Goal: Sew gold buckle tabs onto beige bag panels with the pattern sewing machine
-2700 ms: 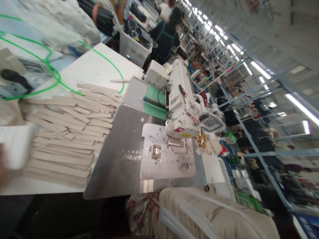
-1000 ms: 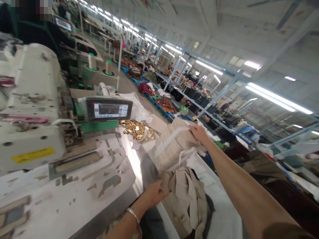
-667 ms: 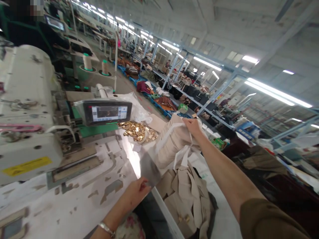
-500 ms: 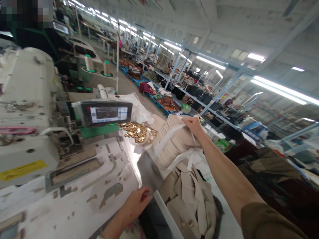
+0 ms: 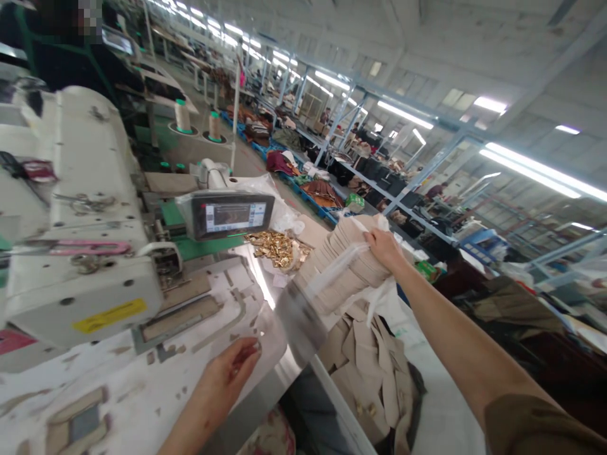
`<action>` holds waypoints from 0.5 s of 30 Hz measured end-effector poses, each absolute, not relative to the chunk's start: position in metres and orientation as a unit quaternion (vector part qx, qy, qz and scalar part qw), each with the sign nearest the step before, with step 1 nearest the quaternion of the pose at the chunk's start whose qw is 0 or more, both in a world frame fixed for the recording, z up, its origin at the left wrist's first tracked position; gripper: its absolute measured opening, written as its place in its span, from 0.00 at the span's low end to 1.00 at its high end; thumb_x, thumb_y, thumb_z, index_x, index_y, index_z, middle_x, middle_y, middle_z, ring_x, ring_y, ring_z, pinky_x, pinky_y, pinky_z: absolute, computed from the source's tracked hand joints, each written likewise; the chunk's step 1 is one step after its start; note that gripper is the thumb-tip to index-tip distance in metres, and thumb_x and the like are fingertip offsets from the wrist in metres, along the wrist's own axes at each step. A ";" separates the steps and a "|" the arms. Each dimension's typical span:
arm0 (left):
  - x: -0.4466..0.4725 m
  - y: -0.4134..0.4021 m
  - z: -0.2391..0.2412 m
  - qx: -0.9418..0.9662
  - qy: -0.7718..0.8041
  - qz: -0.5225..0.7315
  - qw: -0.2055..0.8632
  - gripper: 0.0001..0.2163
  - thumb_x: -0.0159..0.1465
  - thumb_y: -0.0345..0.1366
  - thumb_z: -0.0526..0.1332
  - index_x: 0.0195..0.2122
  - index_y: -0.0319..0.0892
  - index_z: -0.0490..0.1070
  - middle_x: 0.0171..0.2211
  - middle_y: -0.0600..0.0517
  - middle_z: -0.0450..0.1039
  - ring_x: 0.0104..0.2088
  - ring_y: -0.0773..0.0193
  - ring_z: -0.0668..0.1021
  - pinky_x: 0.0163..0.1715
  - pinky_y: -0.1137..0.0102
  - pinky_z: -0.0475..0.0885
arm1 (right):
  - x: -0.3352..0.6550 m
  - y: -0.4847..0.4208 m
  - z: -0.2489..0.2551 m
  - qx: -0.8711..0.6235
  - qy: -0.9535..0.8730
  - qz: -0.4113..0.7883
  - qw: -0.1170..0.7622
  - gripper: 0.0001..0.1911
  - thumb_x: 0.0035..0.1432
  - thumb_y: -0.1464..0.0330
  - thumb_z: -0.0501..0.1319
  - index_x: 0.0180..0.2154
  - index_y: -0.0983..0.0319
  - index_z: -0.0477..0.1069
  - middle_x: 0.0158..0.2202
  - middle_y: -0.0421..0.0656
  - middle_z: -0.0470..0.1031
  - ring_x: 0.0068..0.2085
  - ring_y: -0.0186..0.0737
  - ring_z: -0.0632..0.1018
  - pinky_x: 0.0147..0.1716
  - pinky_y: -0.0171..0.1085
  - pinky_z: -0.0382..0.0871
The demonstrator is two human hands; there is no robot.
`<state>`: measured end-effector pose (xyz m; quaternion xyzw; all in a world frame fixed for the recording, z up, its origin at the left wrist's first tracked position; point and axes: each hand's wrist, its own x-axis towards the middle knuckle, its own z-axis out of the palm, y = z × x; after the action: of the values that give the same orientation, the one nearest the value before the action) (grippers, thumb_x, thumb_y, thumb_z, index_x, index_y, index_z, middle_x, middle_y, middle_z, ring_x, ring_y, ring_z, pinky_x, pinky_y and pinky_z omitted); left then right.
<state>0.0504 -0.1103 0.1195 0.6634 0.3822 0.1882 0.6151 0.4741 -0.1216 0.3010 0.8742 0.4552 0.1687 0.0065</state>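
Observation:
My right hand (image 5: 387, 251) is closed at the far edge of a stack of beige cut pieces (image 5: 339, 268), its fingers on a white strip (image 5: 334, 270) that runs across the stack. Over the sewing machine's white work surface hovers my left hand (image 5: 225, 379), thumb and fingers pressed together; whatever may be between them is too small to make out. Loose beige pieces (image 5: 363, 373) lie in a heap below the stack. A blurred grey plate (image 5: 300, 322) stands between the work surface and the stack.
A sewing machine (image 5: 95, 253) fills the left side, with a display screen (image 5: 232, 215) behind its needle area. Gold metal fittings (image 5: 275, 248) lie piled near the stack. Beige scraps and a beige frame-shaped piece (image 5: 78, 420) lie on the surface. A co-worker (image 5: 66, 57) sits at upper left.
My left hand has moved left, away from the grey plate, over the work surface. My right hand stays at the stack, which now leans further right. The view has shifted slightly left.

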 end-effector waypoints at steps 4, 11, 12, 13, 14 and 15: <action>0.001 -0.109 0.118 0.660 0.379 0.186 0.621 0.20 0.56 0.53 0.58 0.42 0.47 0.72 0.40 0.50 0.81 0.42 0.56 0.81 0.43 0.67 0.76 | 0.448 -0.122 0.304 0.911 0.377 0.161 0.045 0.21 0.68 0.61 0.47 0.41 0.65 0.75 0.42 0.55 0.78 0.43 0.48 0.75 0.40 0.38 0.60; -0.047 -0.104 0.093 0.659 0.357 0.155 0.643 0.19 0.58 0.53 0.57 0.44 0.47 0.72 0.39 0.49 0.81 0.44 0.56 0.81 0.44 0.69 0.76 | 0.422 -0.098 0.311 0.933 0.310 0.156 0.092 0.22 0.69 0.67 0.45 0.46 0.72 0.74 0.46 0.61 0.76 0.48 0.51 0.75 0.45 0.40 0.60; -0.048 -0.103 0.094 0.657 0.359 0.157 0.645 0.19 0.58 0.53 0.57 0.43 0.46 0.72 0.39 0.49 0.81 0.44 0.56 0.81 0.44 0.69 0.76 | 0.423 -0.097 0.311 0.932 0.312 0.157 0.093 0.22 0.69 0.67 0.45 0.46 0.72 0.74 0.46 0.61 0.76 0.48 0.50 0.75 0.45 0.40 0.60; -0.048 -0.103 0.096 0.653 0.359 0.157 0.648 0.19 0.58 0.53 0.56 0.43 0.46 0.72 0.39 0.49 0.81 0.44 0.56 0.81 0.44 0.68 0.76 | 0.425 -0.098 0.310 0.932 0.313 0.159 0.095 0.22 0.69 0.67 0.45 0.46 0.72 0.74 0.46 0.61 0.76 0.48 0.50 0.75 0.45 0.40 0.60; -0.048 -0.102 0.099 0.650 0.358 0.155 0.653 0.19 0.58 0.53 0.56 0.43 0.46 0.72 0.40 0.49 0.81 0.43 0.56 0.81 0.43 0.68 0.77 | 0.427 -0.098 0.309 0.931 0.314 0.161 0.097 0.22 0.69 0.67 0.45 0.46 0.72 0.74 0.46 0.61 0.76 0.48 0.50 0.75 0.45 0.40 0.60; -0.048 -0.102 0.103 0.646 0.359 0.153 0.656 0.20 0.58 0.53 0.56 0.42 0.46 0.72 0.40 0.48 0.81 0.43 0.56 0.81 0.42 0.68 0.77 | 0.429 -0.099 0.307 0.930 0.315 0.163 0.099 0.22 0.69 0.67 0.45 0.45 0.72 0.74 0.46 0.60 0.76 0.48 0.50 0.75 0.45 0.40 0.60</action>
<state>-0.0479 -0.1021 0.1026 0.6459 0.3589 0.1529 0.6562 0.4293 -0.0988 0.3075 0.9297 0.3151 0.1626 0.0993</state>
